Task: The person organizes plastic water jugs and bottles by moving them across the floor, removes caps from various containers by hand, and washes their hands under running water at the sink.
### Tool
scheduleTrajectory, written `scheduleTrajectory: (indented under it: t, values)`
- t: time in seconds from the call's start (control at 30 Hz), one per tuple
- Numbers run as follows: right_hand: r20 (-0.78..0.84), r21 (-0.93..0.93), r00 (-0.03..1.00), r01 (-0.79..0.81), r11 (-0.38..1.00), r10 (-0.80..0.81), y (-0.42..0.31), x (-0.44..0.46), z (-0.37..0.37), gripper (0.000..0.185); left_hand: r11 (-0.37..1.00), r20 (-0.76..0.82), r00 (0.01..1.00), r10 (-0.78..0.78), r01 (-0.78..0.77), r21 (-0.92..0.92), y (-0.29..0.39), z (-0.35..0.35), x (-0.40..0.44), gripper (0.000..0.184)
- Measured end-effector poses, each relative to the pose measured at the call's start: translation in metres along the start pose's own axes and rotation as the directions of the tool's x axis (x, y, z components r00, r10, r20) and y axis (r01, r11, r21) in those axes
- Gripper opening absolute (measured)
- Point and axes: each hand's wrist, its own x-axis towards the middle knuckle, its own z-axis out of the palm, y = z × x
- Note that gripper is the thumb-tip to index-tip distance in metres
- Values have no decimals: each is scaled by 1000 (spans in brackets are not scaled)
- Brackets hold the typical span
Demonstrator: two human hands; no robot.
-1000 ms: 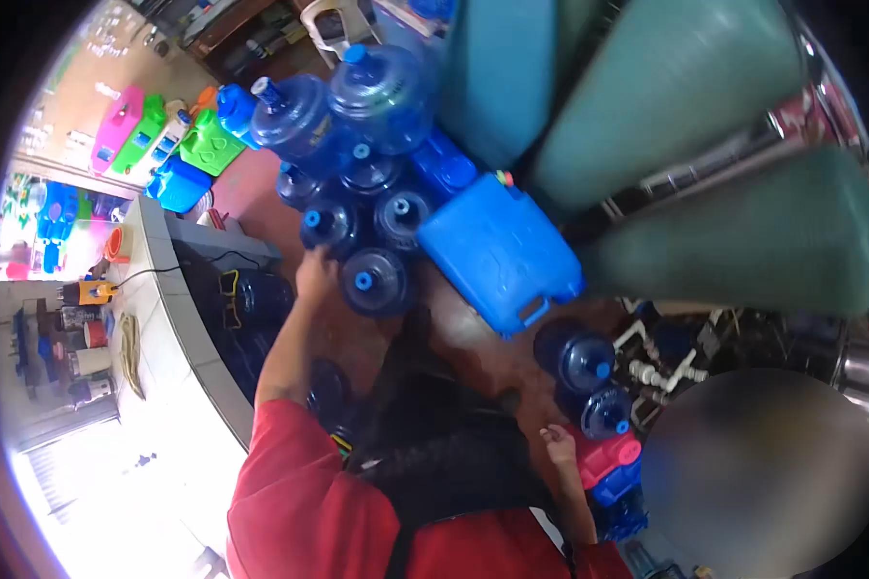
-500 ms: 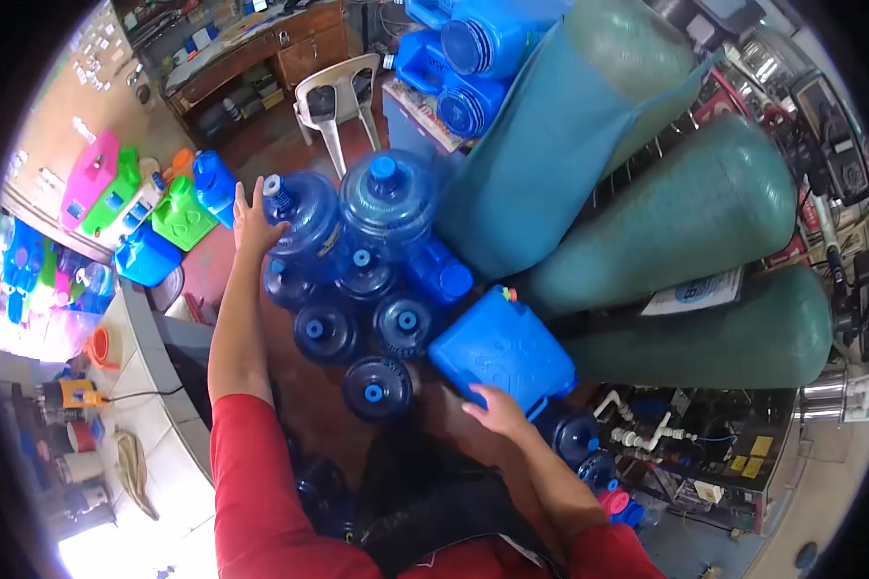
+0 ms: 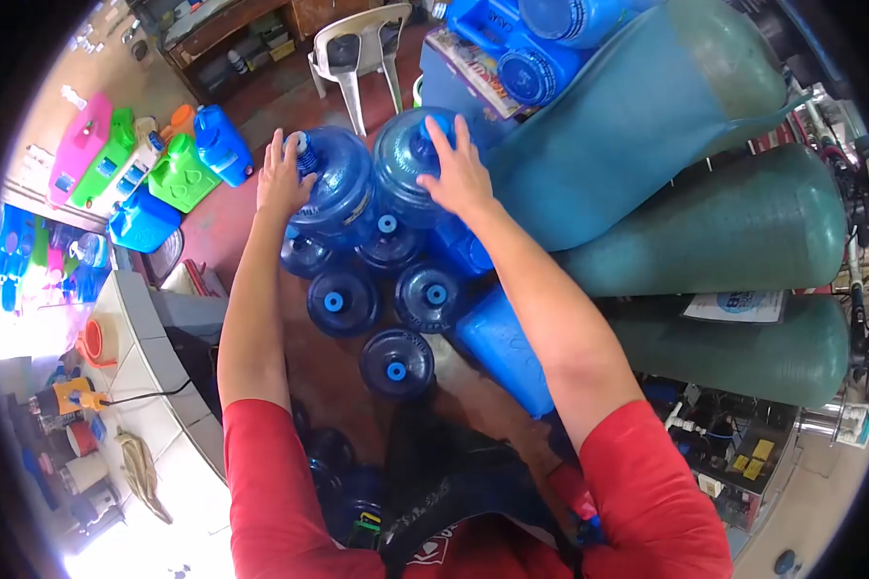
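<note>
Two large clear-blue water jugs stand upright side by side, the left jug (image 3: 336,188) and the right jug (image 3: 403,166). At the left jug's neck is my left hand (image 3: 285,181), its fingers stretched and its thumb apart; whether it touches the neck I cannot tell. My right hand (image 3: 461,174) is over the right jug's blue cap, fingers spread and thumb reaching across, partly hiding the cap. Nearer me stand several dark-blue jugs with blue caps, among them a front jug (image 3: 396,363). My right forearm passes over a flat blue container (image 3: 510,352).
Large green cylinders (image 3: 714,222) lean along the right, one under a teal cover (image 3: 599,135). Behind stand a white plastic chair (image 3: 357,48) and blue containers (image 3: 536,72). Colored jerrycans (image 3: 183,174) are at left, beside a tiled counter (image 3: 150,328).
My right hand has left the flat blue container and reached forward to the right jug's cap. My left hand stays by the left jug's neck. The view has shifted.
</note>
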Motion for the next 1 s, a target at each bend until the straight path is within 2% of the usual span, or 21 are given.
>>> scheduleTrajectory:
  t: [0.07, 0.1, 0.13, 0.2, 0.23, 0.27, 0.37, 0.4, 0.47, 0.5, 0.6, 0.63, 0.7, 0.73, 0.77, 0.8, 0.83, 0.87, 0.9, 0.93, 1.0]
  values:
    - [18, -91, 999, -41, 995, 43, 0, 17, 9, 100, 991, -76, 996, 49, -58, -121, -1, 6, 2, 77]
    - [43, -116, 997, -61, 991, 66, 1, 24, 12, 98, 983, -196, 972, 126, -149, -105, -1, 12, 4, 64]
    - [68, -140, 993, -84, 987, 94, 4, 29, 17, 96, 982, -183, 974, 132, -153, -107, 2, 11, 3, 64]
    - [55, -140, 992, -102, 985, 110, 5, 38, 17, 91, 983, 62, 997, -51, 61, -171, 17, 3, 3, 53]
    - [36, -144, 993, -102, 984, 108, 6, 43, 15, 85, 990, -17, 1000, -22, 19, -139, 21, 3, -2, 47]
    - [37, -143, 993, -107, 984, 114, 6, 48, 14, 85, 990, -12, 1000, -19, 17, -140, 22, 3, -5, 47]
    - [36, -187, 996, -70, 980, 78, 2, 51, 12, 61, 989, -11, 997, -74, 72, -130, 26, -5, -16, 58]
    - [34, -184, 996, -77, 980, 84, 2, 49, 13, 61, 990, -7, 998, -67, 66, -128, 26, -7, -21, 58]
    - [116, -190, 991, -41, 981, 64, 3, 48, 13, 48, 998, 62, 998, -12, 17, -68, 19, -6, -30, 63]
    - [119, -202, 992, -21, 979, 46, 1, 44, 11, 41, 989, 45, 999, -20, 27, -146, 15, -5, -34, 59]
    - [114, -177, 993, -18, 984, 39, 2, 24, 9, 41, 975, 7, 999, -40, 41, -221, 16, -10, -52, 60]
    - [70, -150, 998, 3, 989, 8, 3, 13, 9, 45, 982, -23, 998, -62, 57, -181, 22, -15, -60, 59]
    - [-26, -172, 997, 66, 983, -71, -4, -19, -10, 49, 968, -15, 1000, -17, 13, -250, 14, -18, -77, 57]
    - [-61, -177, 991, 106, 979, -119, -14, -45, -37, 48, 975, -135, 987, 93, -117, -188, 11, -22, -85, 54]
    - [-124, -169, 985, 102, 980, -123, -23, -71, -62, 47, 974, -88, 988, 124, -138, -177, 7, -33, -92, 53]
    - [-190, -168, 975, 86, 982, -118, -28, -99, -88, 47, 986, -80, 992, 99, -109, -125, 22, -57, -103, 52]
    - [-280, -106, 954, 83, 991, -110, -32, -130, -120, 47, 979, -71, 985, 157, -164, -119, 23, -79, -107, 53]
    - [-352, -39, 930, 101, 994, -108, -29, -161, -152, 47, 981, -52, 989, 136, -141, -130, 28, -99, -112, 51]
    - [-424, 23, 900, 125, 992, -103, -26, -192, -181, 46, 957, -141, 966, 217, -239, -163, 29, -114, -115, 51]
    - [-499, 99, 866, 77, 992, -17, -26, -223, -206, 46, 956, -148, 959, 242, -262, -130, 48, -145, -120, 50]
    - [-574, 156, 818, 61, 986, 40, -4, -279, -244, 48, 952, -189, 938, 290, -303, -46, 70, -188, -123, 45]
